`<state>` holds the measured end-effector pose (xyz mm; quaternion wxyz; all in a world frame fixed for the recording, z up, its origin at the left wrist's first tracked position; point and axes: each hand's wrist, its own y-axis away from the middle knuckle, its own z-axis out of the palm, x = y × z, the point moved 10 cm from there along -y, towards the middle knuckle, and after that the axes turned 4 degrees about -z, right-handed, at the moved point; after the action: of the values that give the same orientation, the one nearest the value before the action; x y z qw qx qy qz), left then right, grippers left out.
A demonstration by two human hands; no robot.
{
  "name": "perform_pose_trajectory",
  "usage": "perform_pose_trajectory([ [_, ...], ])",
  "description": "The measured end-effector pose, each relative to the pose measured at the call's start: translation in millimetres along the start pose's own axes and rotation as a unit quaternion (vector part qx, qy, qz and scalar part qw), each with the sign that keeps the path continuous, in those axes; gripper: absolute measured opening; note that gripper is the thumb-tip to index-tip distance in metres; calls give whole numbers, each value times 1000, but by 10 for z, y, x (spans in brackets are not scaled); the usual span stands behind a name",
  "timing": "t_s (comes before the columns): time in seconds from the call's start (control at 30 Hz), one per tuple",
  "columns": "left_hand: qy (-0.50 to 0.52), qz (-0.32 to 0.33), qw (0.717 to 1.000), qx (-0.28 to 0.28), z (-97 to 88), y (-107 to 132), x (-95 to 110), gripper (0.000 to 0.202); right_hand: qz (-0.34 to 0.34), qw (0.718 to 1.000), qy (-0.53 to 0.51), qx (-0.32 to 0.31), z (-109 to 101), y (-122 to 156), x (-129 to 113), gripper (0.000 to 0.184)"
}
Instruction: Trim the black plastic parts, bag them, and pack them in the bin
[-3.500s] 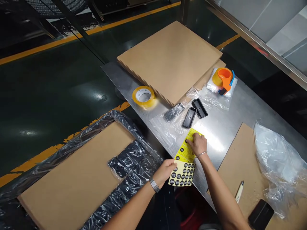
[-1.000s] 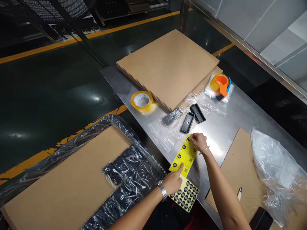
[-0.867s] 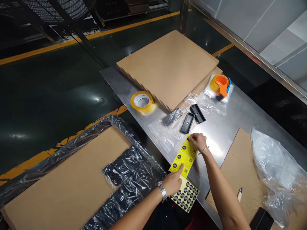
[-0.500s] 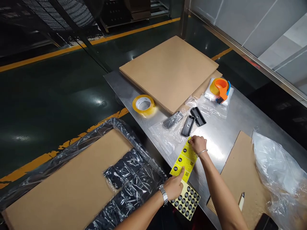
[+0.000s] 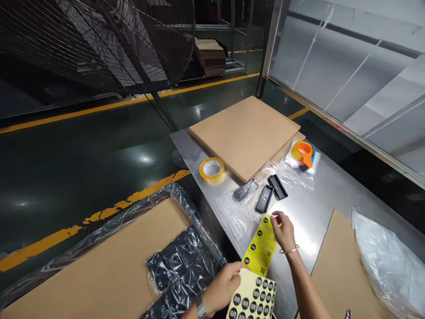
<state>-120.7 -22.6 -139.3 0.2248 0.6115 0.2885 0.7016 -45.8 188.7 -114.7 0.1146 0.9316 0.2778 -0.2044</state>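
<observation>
A yellow label strip (image 5: 260, 248) lies on the metal table, bearing a black round sticker on each label down its left side. My right hand (image 5: 284, 231), with a bracelet at the wrist, has its thumb and fingers pinched at the strip's top right corner. My left hand (image 5: 223, 287) grips a pale sticker sheet (image 5: 254, 297) by its left edge. Rows of black round stickers cover most of that sheet, with a bare patch at its upper left. The sheet overlaps the strip's lower end. Beyond the strip sit two black trays (image 5: 264, 199) and a bubble-wrapped piece (image 5: 246, 190).
A stack of cardboard sheets (image 5: 247, 133) occupies the table's far end, beside a tape roll (image 5: 211, 170) and an orange tape dispenser (image 5: 303, 155). Cardboard (image 5: 345, 261) and clear plastic bags (image 5: 392, 261) lie at right. At left stands a plastic-lined box (image 5: 109, 261) holding black wrapped pieces.
My left index finger has left the yellow strip, and that hand now grips the raised sticker sheet. My right fingers have shifted off the top label, uncovering its round sticker. The view has tilted upward.
</observation>
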Motion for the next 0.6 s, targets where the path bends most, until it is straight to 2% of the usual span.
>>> perform_pose_trajectory([
  [0.07, 130, 2, 991, 44, -338, 52, -7, 22, -59, 998, -11, -7, 42, 35, -293, 26],
  [0.1, 201, 2, 976, 83, -544, 80, -36, 17, -85, 996, -12, -12, 94, 46, -446, 24],
  [0.13, 273, 1, 953, 129, -760, 115, -88, 13, -107, 994, -10, -17, 163, 52, -594, 23],
  [0.2, 397, -1, 890, 225, -1150, 205, -234, 9, -141, 990, -1, -25, 344, 56, -863, 22],
  [0.27, 469, 3, 838, 279, -1405, 263, -345, 11, -161, 986, 10, -26, 551, 57, -1077, 30],
  [0.37, 508, 11, 813, 284, -1569, 238, -394, 12, -168, 982, 74, -34, 875, 54, -1250, 68],
  [0.4, 514, 12, 810, 283, -1592, 221, -400, 13, -163, 980, 103, -41, 969, 47, -1264, 74],
  [0.43, 518, 11, 806, 286, -1608, 207, -408, 16, -156, 978, 130, -48, 1042, 35, -1262, 76],
  [0.5, 521, 11, 801, 294, -1623, 185, -407, 24, -140, 976, 158, -53, 1109, -3, -1229, 65],
  [0.6, 527, 12, 797, 294, -1594, 155, -367, 34, -123, 978, 164, -42, 1057, -88, -1158, 46],
])
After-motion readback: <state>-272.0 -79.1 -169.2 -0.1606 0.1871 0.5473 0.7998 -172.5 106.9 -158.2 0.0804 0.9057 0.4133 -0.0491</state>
